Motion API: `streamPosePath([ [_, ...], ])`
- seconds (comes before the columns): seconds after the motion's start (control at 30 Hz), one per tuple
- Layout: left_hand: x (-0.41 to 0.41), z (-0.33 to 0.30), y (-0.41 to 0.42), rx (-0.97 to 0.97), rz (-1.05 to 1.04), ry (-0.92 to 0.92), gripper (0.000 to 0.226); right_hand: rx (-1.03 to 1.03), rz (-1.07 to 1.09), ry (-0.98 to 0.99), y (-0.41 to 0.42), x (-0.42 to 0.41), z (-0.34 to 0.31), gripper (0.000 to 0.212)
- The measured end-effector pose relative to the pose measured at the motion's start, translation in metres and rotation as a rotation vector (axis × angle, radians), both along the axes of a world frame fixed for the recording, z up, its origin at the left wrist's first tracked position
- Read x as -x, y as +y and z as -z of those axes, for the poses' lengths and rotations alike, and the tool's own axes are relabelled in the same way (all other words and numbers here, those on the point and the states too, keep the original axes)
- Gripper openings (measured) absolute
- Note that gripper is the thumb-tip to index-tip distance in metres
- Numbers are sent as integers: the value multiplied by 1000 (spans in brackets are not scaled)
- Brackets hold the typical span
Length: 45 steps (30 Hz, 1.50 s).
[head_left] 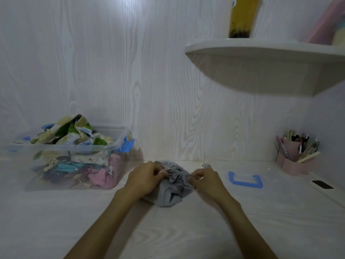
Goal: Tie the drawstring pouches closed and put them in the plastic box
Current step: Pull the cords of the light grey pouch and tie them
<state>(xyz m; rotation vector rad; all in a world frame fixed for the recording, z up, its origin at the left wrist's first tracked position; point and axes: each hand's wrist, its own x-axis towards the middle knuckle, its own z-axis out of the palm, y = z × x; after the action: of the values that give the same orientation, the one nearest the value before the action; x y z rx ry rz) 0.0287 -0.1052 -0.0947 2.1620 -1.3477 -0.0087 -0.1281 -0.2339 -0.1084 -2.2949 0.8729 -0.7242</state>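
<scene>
Both forearms reach in over the pale wood-grain tabletop [186, 230]; left hand [147, 177] and right hand [206, 179] each pinch a thin white cord at a soft grey pouch [172, 187], gathered and crumpled between them. Left, a clear plastic box [112, 146] brims with patterned cloth pouches. Right, a blue clip [245, 181] and pink pen holder [295, 163].

Grey pouch [172, 186], clear box [61, 146] w/ blue clips, pink pen holder [294, 161], white wood-grain desk [186, 230].
</scene>
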Motion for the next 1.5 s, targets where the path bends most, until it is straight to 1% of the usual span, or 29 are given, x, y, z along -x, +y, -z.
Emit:
streamPosePath([
  [0.1, -11, -29, -2, 146, 98, 220, 28, -75, -38, -51, -12, -7, -37, 17],
  [0.17, -17, -53, -9, 271, 85, 401, 33, -96, -59, -39, -17, -14, -65, 22],
  [0.2, -18, -61, -14, 335, 60, 523, 35, -110, -62, -57, -19, -16, -75, 26],
  [0.3, -16, -76, -28, 527, 26, 1006, 33, -204, -122, -251, -24, -33, -95, 37],
  [0.33, -15, -78, -32, 569, 36, 1116, 31, -216, -129, -332, -26, -40, -97, 38],
  [0.4, -12, -79, -37, 651, 67, 1207, 26, -153, -88, -453, -29, -52, -99, 37],
  [0.47, -10, -86, -40, 795, 91, 1176, 23, -33, -39, -543, -28, -61, -100, 38],
  [0.57, -5, -102, -40, 999, 136, 931, 27, 150, 6, -707, -18, -65, -105, 40],
  [0.63, -4, -105, -37, 1036, 137, 768, 30, 233, 1, -712, -15, -58, -109, 42],
  [0.67, -6, -102, -35, 992, 115, 725, 31, 220, -23, -668, -16, -52, -110, 43],
  [0.7, -8, -97, -31, 914, 83, 720, 31, 171, -52, -594, -18, -45, -112, 42],
  [0.77, -15, -84, -25, 711, 29, 708, 28, 59, -76, -375, -23, -31, -112, 40],
  [0.8, -18, -76, -23, 617, 15, 661, 27, 15, -73, -274, -25, -25, -110, 38],
  [0.87, -21, -63, -23, 489, 20, 556, 27, -66, -66, -182, -29, -18, -105, 34],
  [0.93, -21, -55, -26, 426, 21, 511, 32, -118, -64, -154, -32, -15, -101, 31],
  [1.0, -24, -53, -30, 412, 14, 483, 38, -135, -72, -137, -34, -15, -101, 29],
  [1.1, -29, -57, -32, 421, 22, 430, 34, -127, -67, -138, -32, -16, -105, 29],
  [1.23, -39, -65, -27, 433, 78, 408, 28, -102, -37, -151, -30, -16, -104, 30],
  [1.3, -42, -64, -24, 418, 73, 396, 27, -83, -12, -149, -27, -20, -102, 30],
  [1.4, -42, -56, -26, 394, -17, 249, 26, -17, 54, -177, -23, -24, -103, 29],
  [1.5, -36, -56, -28, 345, -86, 136, 17, 7, 71, -208, -19, -21, -110, 29],
])
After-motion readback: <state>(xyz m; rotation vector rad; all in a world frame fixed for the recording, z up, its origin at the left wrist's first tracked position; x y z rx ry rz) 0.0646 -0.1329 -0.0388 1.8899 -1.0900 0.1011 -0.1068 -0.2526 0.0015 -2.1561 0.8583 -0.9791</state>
